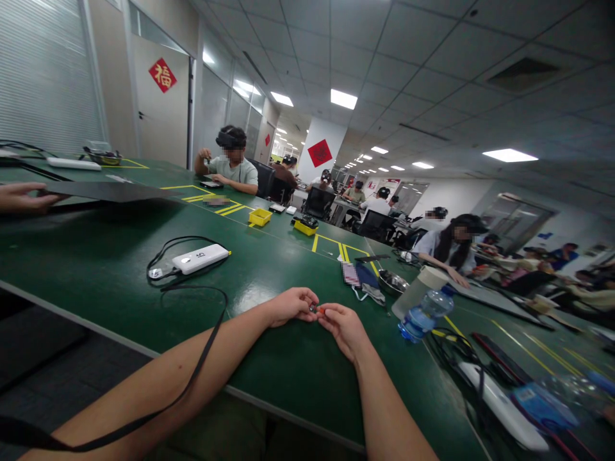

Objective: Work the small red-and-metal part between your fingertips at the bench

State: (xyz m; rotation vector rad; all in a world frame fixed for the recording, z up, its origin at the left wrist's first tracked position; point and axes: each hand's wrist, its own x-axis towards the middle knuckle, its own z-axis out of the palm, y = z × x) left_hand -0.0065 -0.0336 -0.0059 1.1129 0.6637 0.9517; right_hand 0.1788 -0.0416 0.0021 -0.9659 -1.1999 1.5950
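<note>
Just above the green tabletop (pixel 269 269), my two hands meet with their fingertips almost touching. My left hand (pixel 294 306) pinches a tiny dark, shiny piece (pixel 313 308), too small to name. In the fingers of my right hand (pixel 343 325) is a small orange-red piece (pixel 321 311), pressed close to the dark one. Whether the two pieces are joined, I cannot tell. A black cable hangs across my left forearm and leads to a white power bank (pixel 200 258) lying to the left.
Right of my hands stand a water bottle (pixel 425 312), a pale container (pixel 419 291) and a metal bowl (pixel 393 282). Yellow trays (pixel 260 218) sit farther back. At the left, another person's hand (pixel 29 197) holds a dark flat panel (pixel 113 191). A white device (pixel 502 403) with cables lies at right.
</note>
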